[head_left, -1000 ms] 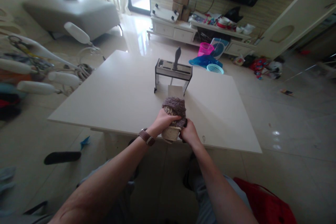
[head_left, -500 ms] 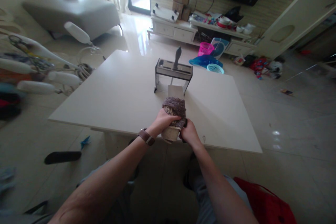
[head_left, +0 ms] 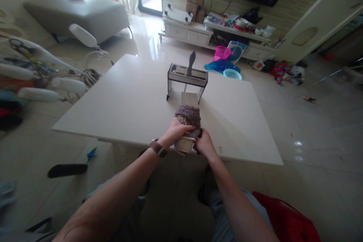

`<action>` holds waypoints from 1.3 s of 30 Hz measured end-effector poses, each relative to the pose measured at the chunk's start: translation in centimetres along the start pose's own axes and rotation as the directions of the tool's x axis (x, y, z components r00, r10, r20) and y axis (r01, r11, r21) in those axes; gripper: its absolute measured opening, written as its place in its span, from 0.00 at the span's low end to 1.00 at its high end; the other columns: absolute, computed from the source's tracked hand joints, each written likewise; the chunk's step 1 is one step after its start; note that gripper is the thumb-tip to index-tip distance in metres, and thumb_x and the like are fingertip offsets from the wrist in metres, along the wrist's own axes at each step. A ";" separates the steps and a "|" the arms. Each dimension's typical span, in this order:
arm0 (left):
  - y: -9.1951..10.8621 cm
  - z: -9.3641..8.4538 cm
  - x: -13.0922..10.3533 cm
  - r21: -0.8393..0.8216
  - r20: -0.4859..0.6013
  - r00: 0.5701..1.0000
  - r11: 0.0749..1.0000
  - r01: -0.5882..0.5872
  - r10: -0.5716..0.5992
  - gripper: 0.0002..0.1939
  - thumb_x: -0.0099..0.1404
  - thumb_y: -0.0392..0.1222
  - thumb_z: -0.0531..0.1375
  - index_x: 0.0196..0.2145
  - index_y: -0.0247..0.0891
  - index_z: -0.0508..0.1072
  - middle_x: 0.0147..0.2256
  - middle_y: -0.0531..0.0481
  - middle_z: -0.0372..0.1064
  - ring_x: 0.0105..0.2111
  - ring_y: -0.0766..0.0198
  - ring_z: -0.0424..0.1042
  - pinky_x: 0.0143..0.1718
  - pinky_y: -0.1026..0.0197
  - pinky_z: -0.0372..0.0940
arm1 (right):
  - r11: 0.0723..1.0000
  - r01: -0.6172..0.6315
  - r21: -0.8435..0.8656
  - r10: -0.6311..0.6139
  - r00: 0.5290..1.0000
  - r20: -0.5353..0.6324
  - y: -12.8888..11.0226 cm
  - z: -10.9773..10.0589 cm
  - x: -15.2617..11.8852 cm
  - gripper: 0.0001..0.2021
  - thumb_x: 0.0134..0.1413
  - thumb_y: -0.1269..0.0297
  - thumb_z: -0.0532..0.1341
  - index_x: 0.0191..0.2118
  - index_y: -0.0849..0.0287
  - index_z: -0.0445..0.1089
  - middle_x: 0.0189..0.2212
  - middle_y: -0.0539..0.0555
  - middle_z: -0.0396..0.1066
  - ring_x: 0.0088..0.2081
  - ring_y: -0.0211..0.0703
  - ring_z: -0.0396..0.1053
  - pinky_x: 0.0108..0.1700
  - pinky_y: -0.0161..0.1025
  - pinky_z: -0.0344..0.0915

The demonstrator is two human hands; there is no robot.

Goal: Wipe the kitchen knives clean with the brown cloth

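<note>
My left hand [head_left: 177, 130] is closed round a shaggy brown-grey cloth [head_left: 188, 112] with a beige part at its lower end. Out of the cloth's far end sticks a broad, flat metal blade [head_left: 189, 98], like that of a cleaver. My right hand [head_left: 204, 143] grips a dark handle [head_left: 198, 150] at the cloth's lower right; the cloth hides where handle and blade join. Just beyond stands a knife holder [head_left: 187, 75] with clear sides and a dark frame. One black knife handle [head_left: 191, 62] rises from its slotted top.
The white table [head_left: 119, 106] lies under the work, its front edge close to my body. A small metal object [head_left: 220, 149] rests by that edge, right of my hand. Baskets [head_left: 232, 74] and a blue bag stand on the floor beyond. A red bag [head_left: 286, 215] is at lower right.
</note>
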State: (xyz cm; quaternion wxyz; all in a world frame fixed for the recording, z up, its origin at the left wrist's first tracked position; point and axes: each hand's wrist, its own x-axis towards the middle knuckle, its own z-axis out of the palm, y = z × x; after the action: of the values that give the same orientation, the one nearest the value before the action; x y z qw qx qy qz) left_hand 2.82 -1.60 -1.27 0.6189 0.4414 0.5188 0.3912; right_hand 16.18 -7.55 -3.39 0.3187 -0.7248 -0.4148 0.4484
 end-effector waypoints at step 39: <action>1.1 -2.3 1.5 -0.433 -0.121 0.988 0.901 0.035 -0.096 0.30 0.43 0.37 0.76 0.46 0.33 0.78 0.48 0.37 0.80 0.42 0.49 0.81 0.44 0.50 0.79 | 0.980 0.176 -0.094 -0.167 0.982 0.093 -1.2 0.0 -1.0 0.07 0.50 0.71 0.58 0.36 0.54 0.61 0.22 0.43 0.63 0.17 0.36 0.67 0.17 0.29 0.60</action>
State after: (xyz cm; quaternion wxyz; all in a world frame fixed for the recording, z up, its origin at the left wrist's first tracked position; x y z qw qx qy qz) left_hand 0.73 0.50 -0.82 0.6760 0.2481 0.4764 0.5046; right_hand 15.55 -7.95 -2.01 0.3012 -0.6820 -0.5112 0.4276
